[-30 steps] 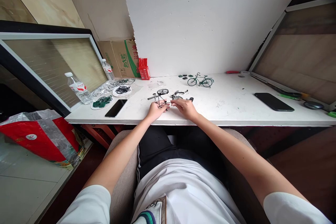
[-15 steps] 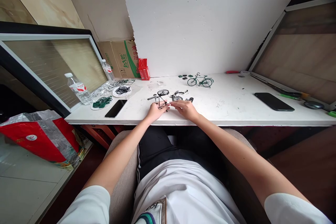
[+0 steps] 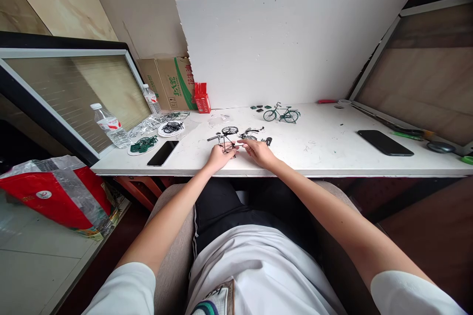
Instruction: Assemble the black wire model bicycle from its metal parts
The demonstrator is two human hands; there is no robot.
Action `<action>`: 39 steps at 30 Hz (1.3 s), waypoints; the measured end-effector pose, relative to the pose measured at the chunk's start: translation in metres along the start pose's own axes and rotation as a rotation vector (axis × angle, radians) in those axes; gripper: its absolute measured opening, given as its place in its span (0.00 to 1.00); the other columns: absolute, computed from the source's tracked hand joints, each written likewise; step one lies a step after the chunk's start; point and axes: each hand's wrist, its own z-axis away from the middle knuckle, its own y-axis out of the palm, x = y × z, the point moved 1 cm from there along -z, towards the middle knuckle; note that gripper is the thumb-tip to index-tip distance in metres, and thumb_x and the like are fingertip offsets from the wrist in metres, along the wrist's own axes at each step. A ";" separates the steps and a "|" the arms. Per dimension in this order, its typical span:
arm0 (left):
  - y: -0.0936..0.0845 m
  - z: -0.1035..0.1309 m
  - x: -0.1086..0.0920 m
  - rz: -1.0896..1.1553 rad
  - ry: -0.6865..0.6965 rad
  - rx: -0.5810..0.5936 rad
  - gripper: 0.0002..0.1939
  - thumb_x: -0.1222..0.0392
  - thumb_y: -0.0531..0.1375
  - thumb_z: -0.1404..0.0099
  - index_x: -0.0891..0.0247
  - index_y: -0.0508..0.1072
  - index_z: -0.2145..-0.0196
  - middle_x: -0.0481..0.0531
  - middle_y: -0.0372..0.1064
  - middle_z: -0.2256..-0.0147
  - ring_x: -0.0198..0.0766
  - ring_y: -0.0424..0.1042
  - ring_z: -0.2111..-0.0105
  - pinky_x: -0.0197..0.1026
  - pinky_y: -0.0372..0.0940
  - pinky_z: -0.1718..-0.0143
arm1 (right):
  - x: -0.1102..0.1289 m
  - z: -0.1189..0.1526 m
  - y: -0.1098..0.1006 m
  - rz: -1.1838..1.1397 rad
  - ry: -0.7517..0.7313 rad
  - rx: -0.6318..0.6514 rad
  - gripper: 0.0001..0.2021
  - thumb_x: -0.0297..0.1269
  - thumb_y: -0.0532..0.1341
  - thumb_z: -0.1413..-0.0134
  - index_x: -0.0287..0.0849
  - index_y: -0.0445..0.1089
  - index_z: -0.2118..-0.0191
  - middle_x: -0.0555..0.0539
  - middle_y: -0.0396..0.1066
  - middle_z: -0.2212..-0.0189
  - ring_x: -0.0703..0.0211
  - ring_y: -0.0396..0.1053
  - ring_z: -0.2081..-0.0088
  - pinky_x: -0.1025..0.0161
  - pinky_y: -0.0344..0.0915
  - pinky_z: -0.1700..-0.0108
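Near the front edge of the white table, my left hand (image 3: 219, 156) is closed on a small black model bicycle frame (image 3: 228, 140) with a wheel at its far end. Close on its right, my right hand (image 3: 259, 151) has its thumb and forefinger together at a thin dark piece too small to make out. Other black bicycle parts (image 3: 250, 135) lie just beyond my right hand, partly hidden by it. Farther back stands a green model bicycle (image 3: 282, 114), upright on the table.
On the left are a phone (image 3: 163, 153), a plate of green parts (image 3: 144, 144), a plate of black parts (image 3: 172, 128) and two water bottles (image 3: 109, 125). A black phone (image 3: 385, 143) lies at the right. A white board (image 3: 295, 44) stands behind.
The fingers of my right hand have shifted slightly and now pinch beside the bicycle frame. My left hand has stayed nearly still with the frame.
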 end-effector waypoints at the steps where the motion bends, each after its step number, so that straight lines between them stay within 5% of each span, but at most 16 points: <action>1: 0.000 0.000 0.000 0.003 0.002 0.003 0.27 0.56 0.72 0.37 0.69 0.76 0.44 0.65 0.80 0.50 0.48 0.82 0.57 0.46 0.77 0.58 | 0.002 0.000 -0.001 0.019 0.026 0.006 0.19 0.36 0.50 0.25 0.43 0.69 0.37 0.39 0.81 0.53 0.51 0.80 0.59 0.59 0.73 0.58; 12: -0.001 0.001 0.000 -0.029 0.007 0.017 0.27 0.56 0.72 0.38 0.67 0.76 0.43 0.64 0.80 0.50 0.50 0.82 0.54 0.49 0.76 0.52 | 0.010 0.000 -0.002 0.091 -0.005 -0.036 0.18 0.38 0.49 0.24 0.46 0.61 0.35 0.39 0.75 0.43 0.51 0.77 0.52 0.59 0.72 0.57; 39: 0.000 0.002 0.002 -0.080 0.037 0.051 0.31 0.53 0.71 0.36 0.70 0.75 0.40 0.67 0.78 0.47 0.51 0.82 0.53 0.54 0.74 0.44 | 0.010 0.000 -0.002 0.026 -0.022 -0.015 0.18 0.39 0.46 0.23 0.46 0.59 0.35 0.38 0.73 0.45 0.47 0.72 0.47 0.53 0.73 0.54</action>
